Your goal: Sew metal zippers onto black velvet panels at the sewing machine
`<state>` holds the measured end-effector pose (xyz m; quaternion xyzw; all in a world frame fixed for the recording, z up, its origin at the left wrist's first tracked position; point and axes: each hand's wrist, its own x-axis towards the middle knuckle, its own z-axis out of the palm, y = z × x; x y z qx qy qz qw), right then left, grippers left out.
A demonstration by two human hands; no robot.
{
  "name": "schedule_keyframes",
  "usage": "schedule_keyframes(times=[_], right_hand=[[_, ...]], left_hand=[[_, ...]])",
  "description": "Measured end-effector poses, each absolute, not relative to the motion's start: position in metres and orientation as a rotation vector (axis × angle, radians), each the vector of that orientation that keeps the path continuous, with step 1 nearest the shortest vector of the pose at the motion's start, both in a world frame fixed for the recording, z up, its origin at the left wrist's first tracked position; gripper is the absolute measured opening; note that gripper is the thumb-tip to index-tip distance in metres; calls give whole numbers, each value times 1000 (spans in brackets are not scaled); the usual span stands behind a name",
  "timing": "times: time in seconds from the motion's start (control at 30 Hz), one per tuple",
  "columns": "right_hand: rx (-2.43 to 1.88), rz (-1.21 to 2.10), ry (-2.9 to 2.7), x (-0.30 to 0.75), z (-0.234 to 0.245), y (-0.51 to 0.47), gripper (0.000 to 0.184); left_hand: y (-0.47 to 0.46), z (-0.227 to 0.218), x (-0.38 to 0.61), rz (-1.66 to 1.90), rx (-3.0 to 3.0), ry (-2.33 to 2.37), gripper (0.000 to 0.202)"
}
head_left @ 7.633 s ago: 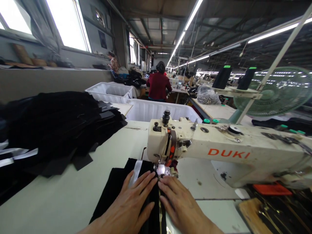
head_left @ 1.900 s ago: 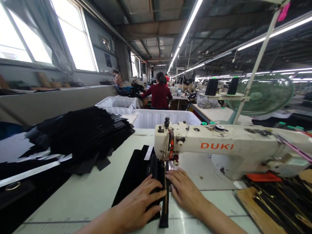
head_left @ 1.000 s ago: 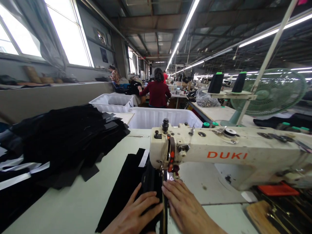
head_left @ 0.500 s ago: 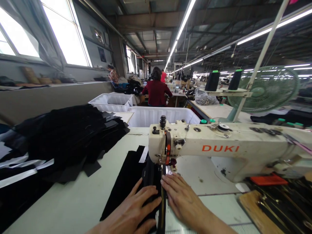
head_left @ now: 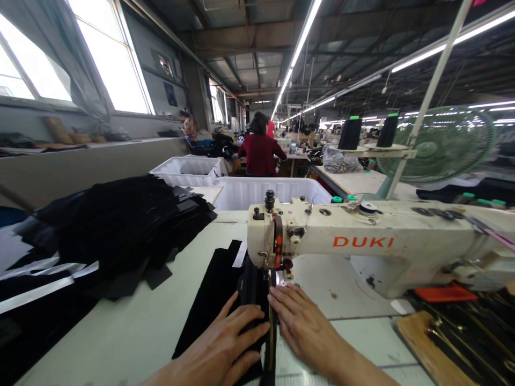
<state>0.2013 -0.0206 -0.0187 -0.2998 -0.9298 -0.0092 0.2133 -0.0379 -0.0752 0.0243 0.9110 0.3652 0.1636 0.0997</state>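
Note:
A black fabric piece (head_left: 207, 295) lies under the head of the cream sewing machine (head_left: 314, 233). Along its right side runs a black zipper (head_left: 271, 343) with a gold-coloured line of teeth, reaching up to the presser foot. My left hand (head_left: 229, 338) rests on the fabric with fingers spread, its fingertips beside the zipper. Lying flat, my right hand (head_left: 301, 319) has its fingertips at the zipper's right edge, just in front of the needle area. A white label strip (head_left: 239, 254) shows at the fabric's far end. The needle itself is hard to make out.
A big pile of black fabric pieces (head_left: 116, 230) covers the table's left. White plastic bins (head_left: 265, 192) stand behind the machine. At right are a wooden board (head_left: 418, 338) with more zippers, thread cones (head_left: 349, 134) and a green fan (head_left: 438, 145). A person (head_left: 261, 147) sits ahead, facing away.
The view has shifted slightly. Both hands keep nearly the same place on the fabric and zipper; no clear feed of the cloth shows.

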Motion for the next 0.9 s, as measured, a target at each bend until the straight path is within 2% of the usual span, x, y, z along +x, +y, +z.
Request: schedule_keyframes(times=[0.27,0.57,0.9], right_hand=[[-787,9,-2543,200,-15,-19,45],[-739,75,-2508,201,-7,-20,38],[-825,47,-2601,200,-11,-22,48]], left_hand=[[-77,31,-37,483,2656,1090,54],[-76,15,-40,447,2670,1110,49],[-74,28,-38,495,2687,1071,54]])
